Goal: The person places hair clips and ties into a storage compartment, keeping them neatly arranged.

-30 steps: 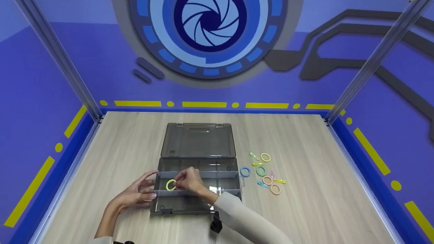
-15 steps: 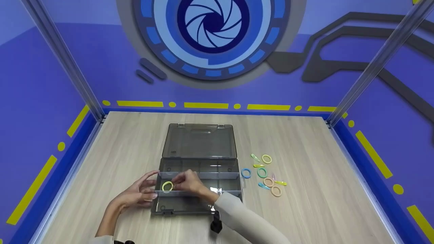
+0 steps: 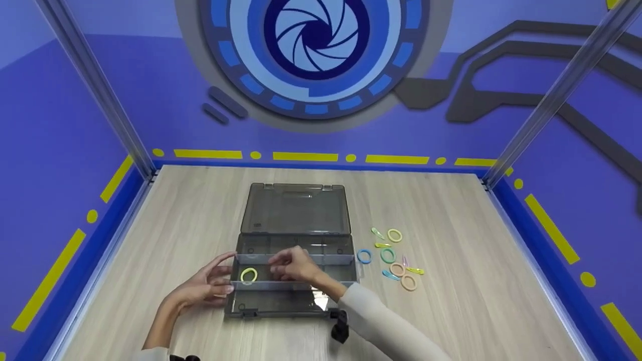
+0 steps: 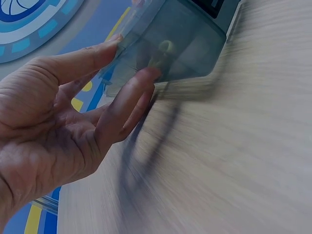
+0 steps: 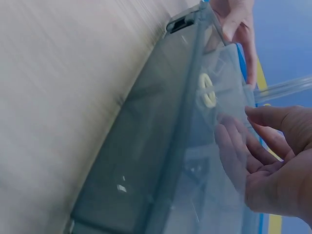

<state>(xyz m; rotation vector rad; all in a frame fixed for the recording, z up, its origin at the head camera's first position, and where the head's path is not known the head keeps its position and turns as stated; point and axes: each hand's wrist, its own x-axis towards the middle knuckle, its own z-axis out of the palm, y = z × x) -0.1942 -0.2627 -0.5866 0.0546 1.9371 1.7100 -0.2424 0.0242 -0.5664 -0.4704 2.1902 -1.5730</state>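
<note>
A smoky see-through compartment box (image 3: pixel 273 303) lies with its lid (image 3: pixel 296 208) folded back. In its middle row, at the left end, a yellow ring (image 3: pixel 249 268) like a hair tie stands tilted. My left hand (image 3: pixel 201 287) touches the box's left side with spread fingertips; the left wrist view shows the fingertips (image 4: pixel 146 74) against the see-through wall. My right hand (image 3: pixel 296 265) is over the middle row, to the right of the ring and apart from it. In the right wrist view its fingers are loosely bent, with nothing between them.
Right of the box, on the wooden table (image 3: pixel 451 225), lie a blue ring (image 3: pixel 359 259), a green ring (image 3: pixel 382 259), another yellow ring (image 3: pixel 389 238), two peach rings (image 3: pixel 409 290) and several small hair clips (image 3: pixel 415 271). Patterned walls (image 3: pixel 321 135) enclose the table's back and sides.
My right hand has let go of the yellow ring in the middle row and moved right, away from it. The left hand keeps its place at the box's side.
</note>
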